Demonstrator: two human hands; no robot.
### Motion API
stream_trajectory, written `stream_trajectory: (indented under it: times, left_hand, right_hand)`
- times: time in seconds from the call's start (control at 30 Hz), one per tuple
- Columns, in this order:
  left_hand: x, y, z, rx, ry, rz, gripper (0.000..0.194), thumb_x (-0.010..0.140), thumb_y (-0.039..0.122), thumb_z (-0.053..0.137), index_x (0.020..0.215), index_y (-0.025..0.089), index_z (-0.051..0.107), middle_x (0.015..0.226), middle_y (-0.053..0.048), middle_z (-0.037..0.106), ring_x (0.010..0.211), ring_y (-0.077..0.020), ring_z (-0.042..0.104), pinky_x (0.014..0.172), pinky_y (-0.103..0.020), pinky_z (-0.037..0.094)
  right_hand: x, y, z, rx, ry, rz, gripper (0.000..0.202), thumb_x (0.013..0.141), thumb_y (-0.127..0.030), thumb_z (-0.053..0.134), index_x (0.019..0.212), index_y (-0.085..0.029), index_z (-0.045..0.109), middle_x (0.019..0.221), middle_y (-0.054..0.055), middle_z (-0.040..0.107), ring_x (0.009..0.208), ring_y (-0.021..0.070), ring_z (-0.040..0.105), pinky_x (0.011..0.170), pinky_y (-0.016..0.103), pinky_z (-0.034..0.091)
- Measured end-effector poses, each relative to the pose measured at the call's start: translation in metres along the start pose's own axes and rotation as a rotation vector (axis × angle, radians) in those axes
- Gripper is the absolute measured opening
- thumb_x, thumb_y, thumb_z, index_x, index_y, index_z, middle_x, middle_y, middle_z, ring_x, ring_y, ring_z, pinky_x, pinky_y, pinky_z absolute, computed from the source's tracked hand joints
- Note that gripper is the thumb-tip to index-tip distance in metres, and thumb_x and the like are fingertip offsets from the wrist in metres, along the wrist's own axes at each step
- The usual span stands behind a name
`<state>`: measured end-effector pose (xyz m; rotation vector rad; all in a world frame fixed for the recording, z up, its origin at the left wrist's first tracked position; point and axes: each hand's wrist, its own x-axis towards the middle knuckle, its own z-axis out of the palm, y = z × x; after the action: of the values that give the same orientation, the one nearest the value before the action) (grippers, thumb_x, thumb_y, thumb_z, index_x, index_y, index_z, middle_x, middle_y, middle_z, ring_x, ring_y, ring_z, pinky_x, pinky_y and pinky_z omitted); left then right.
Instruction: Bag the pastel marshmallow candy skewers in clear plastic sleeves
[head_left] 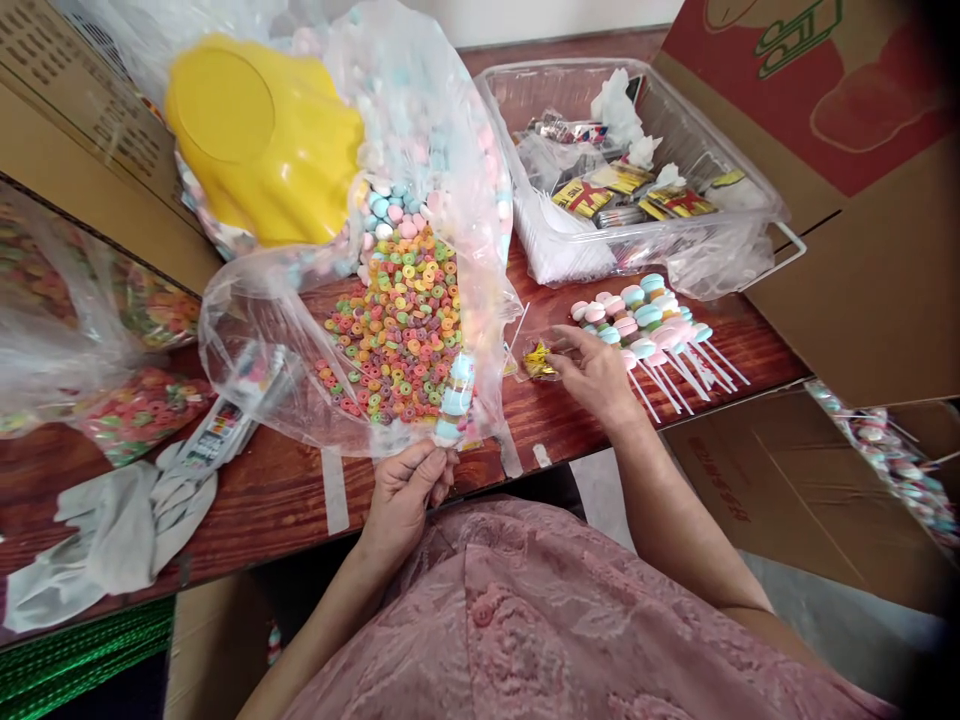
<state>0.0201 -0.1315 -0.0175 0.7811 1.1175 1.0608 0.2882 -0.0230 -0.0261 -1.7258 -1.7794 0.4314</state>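
Note:
My left hand (409,487) is closed at the table's front edge, pinching the lower end of a marshmallow skewer (455,398). Pale blue marshmallows with a darker band between them stand upright above my fingers, and the stick is hidden in the grip. Over on the right, my right hand (592,375) reaches down to a small heap of yellow twist ties (538,360) on clear plastic. Its fingertips touch the edge of the heap and look slightly apart. Just beyond that hand lie several finished marshmallow skewers (649,315), pink and blue, their white sticks pointing towards me.
A clear bag (480,250) spreads over marshmallows and a pile of ring gummies (405,330). On it rests an upturned yellow bowl (262,140). A clear plastic bin (637,225) holds packets. Grey-white gloves (112,540) lie left; cardboard boxes (862,270) flank the table.

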Motion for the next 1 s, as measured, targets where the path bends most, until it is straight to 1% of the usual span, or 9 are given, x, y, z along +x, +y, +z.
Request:
stream_trajectory:
  times: [0.1, 0.17, 0.23, 0.33, 0.47, 0.53, 0.7, 0.87, 1.0]
  left_hand:
    - [-0.001, -0.003, -0.003, 0.041, -0.015, 0.010, 0.030, 0.083, 0.044, 0.069, 0.078, 0.014, 0.072, 0.060, 0.002, 0.055, 0.049, -0.0058, 0.041, 0.048, -0.021, 0.030]
    - [-0.001, -0.005, -0.005, 0.054, -0.014, 0.006, 0.031, 0.084, 0.044, 0.068, 0.078, 0.015, 0.072, 0.060, 0.001, 0.055, 0.049, -0.0061, 0.041, 0.048, -0.021, 0.030]
    - [-0.001, -0.006, -0.007, 0.061, -0.017, 0.004, 0.031, 0.084, 0.045, 0.068, 0.078, 0.015, 0.071, 0.061, 0.001, 0.056, 0.049, -0.0063, 0.041, 0.048, -0.021, 0.029]
    - [-0.001, -0.007, -0.009, 0.056, -0.035, 0.008, 0.032, 0.085, 0.045, 0.067, 0.077, 0.015, 0.071, 0.062, 0.000, 0.056, 0.050, -0.0068, 0.042, 0.049, -0.022, 0.030]
    - [-0.001, -0.010, -0.013, 0.036, -0.042, 0.027, 0.030, 0.086, 0.044, 0.066, 0.080, 0.016, 0.073, 0.064, 0.000, 0.058, 0.050, -0.0072, 0.043, 0.049, -0.022, 0.029]
    - [-0.001, -0.011, -0.016, 0.031, -0.041, 0.040, 0.029, 0.086, 0.043, 0.066, 0.082, 0.016, 0.073, 0.064, 0.000, 0.059, 0.051, -0.0074, 0.043, 0.049, -0.022, 0.030]
    - [-0.002, -0.012, -0.021, 0.014, -0.029, 0.043, 0.030, 0.085, 0.044, 0.067, 0.079, 0.016, 0.073, 0.064, -0.001, 0.059, 0.051, -0.0078, 0.044, 0.049, -0.022, 0.031]
    - [-0.003, -0.013, -0.024, 0.007, -0.028, 0.058, 0.031, 0.086, 0.044, 0.067, 0.076, 0.015, 0.072, 0.063, -0.001, 0.059, 0.051, -0.0075, 0.043, 0.049, -0.022, 0.031]
    - [-0.003, -0.015, -0.025, 0.007, -0.043, 0.076, 0.031, 0.087, 0.043, 0.066, 0.075, 0.015, 0.071, 0.066, -0.002, 0.060, 0.052, -0.0076, 0.044, 0.049, -0.022, 0.032]
  right_hand:
    - [0.009, -0.014, -0.013, -0.263, -0.056, -0.173, 0.030, 0.092, -0.027, 0.050, 0.110, -0.023, 0.074, 0.112, 0.010, 0.069, 0.102, 0.0253, 0.063, 0.082, 0.036, 0.048]
    - [0.019, -0.023, -0.021, -0.437, -0.191, -0.251, 0.030, 0.093, -0.027, 0.049, 0.106, -0.024, 0.077, 0.109, 0.011, 0.067, 0.097, 0.0255, 0.062, 0.073, 0.034, 0.044]
    - [0.030, -0.029, -0.025, -0.559, -0.351, -0.303, 0.032, 0.093, -0.025, 0.049, 0.110, -0.026, 0.076, 0.105, 0.012, 0.066, 0.089, 0.0239, 0.060, 0.066, 0.032, 0.038]
    - [0.046, -0.036, -0.026, -0.633, -0.543, -0.348, 0.035, 0.091, -0.021, 0.050, 0.113, -0.031, 0.074, 0.101, 0.009, 0.065, 0.077, 0.0190, 0.058, 0.060, 0.030, 0.031]
    - [0.062, -0.044, -0.024, -0.647, -0.728, -0.432, 0.028, 0.081, -0.019, 0.059, 0.097, -0.034, 0.077, 0.098, 0.005, 0.069, 0.073, 0.0172, 0.059, 0.056, 0.030, 0.027]
    - [0.069, -0.047, -0.022, -0.650, -0.796, -0.468, 0.030, 0.078, -0.017, 0.059, 0.094, -0.034, 0.078, 0.093, 0.003, 0.071, 0.073, 0.0174, 0.060, 0.056, 0.030, 0.027]
    - [0.084, -0.049, -0.017, -0.614, -0.920, -0.397, 0.021, 0.074, -0.018, 0.065, 0.081, -0.031, 0.079, 0.082, 0.001, 0.074, 0.066, 0.0171, 0.060, 0.058, 0.031, 0.033]
    - [0.093, -0.047, -0.013, -0.430, -0.984, -0.313, 0.017, 0.071, -0.015, 0.068, 0.065, -0.030, 0.074, 0.072, 0.000, 0.072, 0.075, 0.0184, 0.066, 0.067, 0.032, 0.040]
    - [0.092, -0.041, -0.007, -0.639, -0.952, -0.388, 0.015, 0.067, -0.015, 0.071, 0.066, -0.029, 0.074, 0.075, 0.002, 0.072, 0.072, 0.0199, 0.064, 0.059, 0.031, 0.037]
